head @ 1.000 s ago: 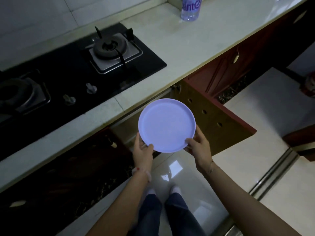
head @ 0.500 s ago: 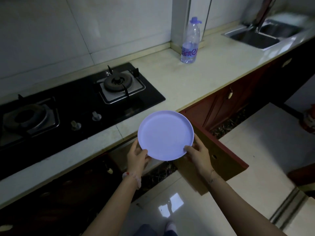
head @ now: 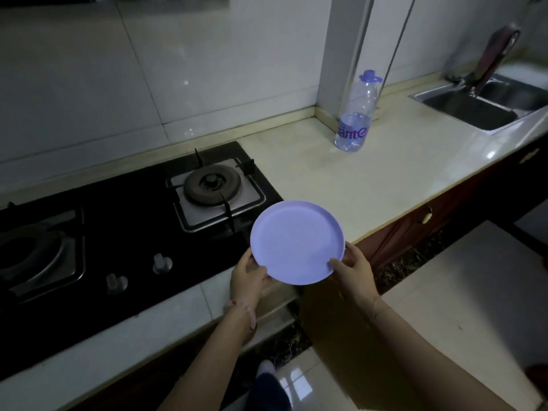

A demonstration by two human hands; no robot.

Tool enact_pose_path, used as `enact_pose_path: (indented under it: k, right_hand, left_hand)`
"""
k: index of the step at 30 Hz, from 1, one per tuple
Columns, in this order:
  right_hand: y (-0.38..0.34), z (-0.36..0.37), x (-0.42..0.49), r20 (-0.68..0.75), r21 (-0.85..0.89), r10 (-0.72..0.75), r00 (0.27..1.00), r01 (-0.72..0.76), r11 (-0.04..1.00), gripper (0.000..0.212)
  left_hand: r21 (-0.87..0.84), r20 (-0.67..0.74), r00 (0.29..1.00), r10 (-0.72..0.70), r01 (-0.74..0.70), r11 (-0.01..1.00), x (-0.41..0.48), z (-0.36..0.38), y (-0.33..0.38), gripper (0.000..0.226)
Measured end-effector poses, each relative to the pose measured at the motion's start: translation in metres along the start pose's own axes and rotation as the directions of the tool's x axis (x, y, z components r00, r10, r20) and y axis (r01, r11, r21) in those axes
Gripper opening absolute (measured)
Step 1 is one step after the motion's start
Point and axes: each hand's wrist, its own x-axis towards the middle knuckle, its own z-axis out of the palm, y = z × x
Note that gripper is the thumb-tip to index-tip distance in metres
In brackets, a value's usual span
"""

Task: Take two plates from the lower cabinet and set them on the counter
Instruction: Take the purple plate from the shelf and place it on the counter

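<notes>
Dim kitchen, pale worktop (head: 370, 179) bare beyond both hands. Left hand (head: 249, 280) and right hand (head: 354, 269) gripping lilac plate (head: 296, 241), airborne; nothing set down yet.

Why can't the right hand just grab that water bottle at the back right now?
Probably not yet. The right hand is busy gripping the purple plate together with the left hand. The counter between it and the water bottle looks bare, so nothing blocks the way, but the bottle stands far back by the wall.
</notes>
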Motion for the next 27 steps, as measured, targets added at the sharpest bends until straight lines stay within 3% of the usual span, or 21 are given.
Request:
enact_pose_path:
  k: [5,14,20,27]
  right_hand:
    - [-0.015,0.003,0.075,-0.046,0.051,0.096,0.994,-0.094,0.994,0.056]
    - [-0.022,0.001,0.153,-0.073,-0.046,0.138,0.988,-0.142,0.989,0.052]
    - [-0.013,-0.01,0.172,-0.043,-0.108,0.179,0.983,-0.182,0.977,0.053]
    - [-0.009,-0.019,0.185,0.034,-0.172,0.126,0.991,-0.119,0.978,0.05]
  left_hand:
    - [0.067,0.026,0.999,-0.034,0.032,0.997,0.066,0.026,0.021,0.048]
    - [0.1,0.057,0.98,-0.192,0.186,0.978,0.119,0.053,0.024,0.046]
    - [0.095,-0.012,0.984,-0.176,0.176,0.98,0.119,0.07,0.02,0.039]
    - [0.11,-0.073,0.985,-0.153,0.161,0.981,0.115,0.087,0.021,0.041]
